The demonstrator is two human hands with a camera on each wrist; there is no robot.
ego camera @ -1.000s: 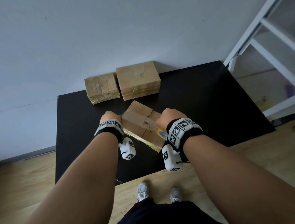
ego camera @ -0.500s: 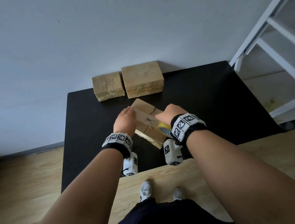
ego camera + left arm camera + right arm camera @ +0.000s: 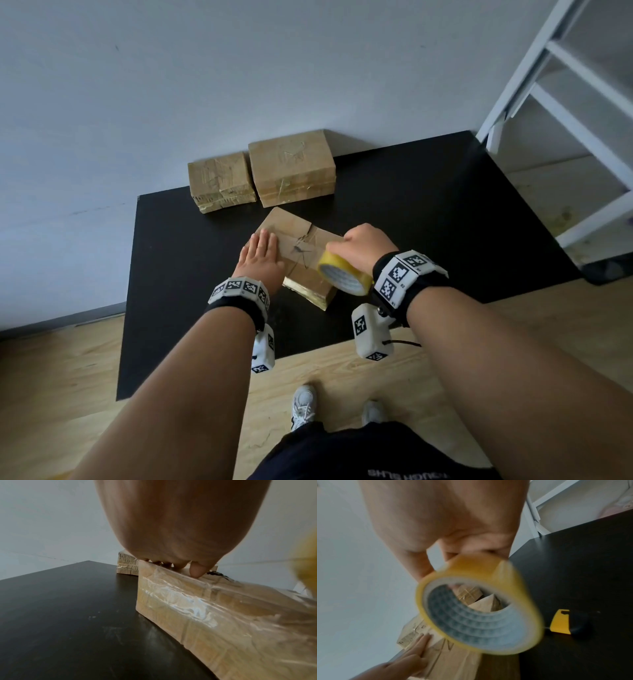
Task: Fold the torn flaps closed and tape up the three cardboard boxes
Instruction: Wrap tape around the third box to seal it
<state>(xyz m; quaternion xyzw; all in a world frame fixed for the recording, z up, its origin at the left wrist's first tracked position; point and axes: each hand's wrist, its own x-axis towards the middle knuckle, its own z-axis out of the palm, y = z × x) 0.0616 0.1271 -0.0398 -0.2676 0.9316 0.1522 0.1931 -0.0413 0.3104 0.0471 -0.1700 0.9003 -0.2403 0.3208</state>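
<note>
1. Pale wood flooring runs under my feet, and a matte black table [image 3: 428, 212] stands against a plain grey-white wall, with a white shelving frame [image 3: 561, 96] at the far right.
2. Nearest me on the table, my right hand [image 3: 364, 248] curls its fingers around a roll of yellow tape [image 3: 344, 275], gripping it just above the near right corner of the front box [image 3: 301, 260]. The roll's open core faces back toward me; its inner liner shows a blue-grey printed pattern.
3. My left hand [image 3: 261, 258] lies flat with straight fingers together, palm pressing down on the left part of the front box's top; from the left wrist view the thumb [image 3: 197, 570] touches the top edge.
4. That box is brown cardboard, low and rectangular, turned diagonally, its long axis running from near right to far left. Glossy, wrinkled clear tape covers its near side, and a dark scribble marks the top seam.
5. Right of it, seen only from the right wrist, a yellow and black tool [image 3: 561, 622] lies on the table; I cannot tell what it is.
6. Farther back, two more taped cardboard boxes sit side by side against the wall: a smaller left one [image 3: 219, 180] and a larger right one [image 3: 291, 164], nearly touching.
</note>
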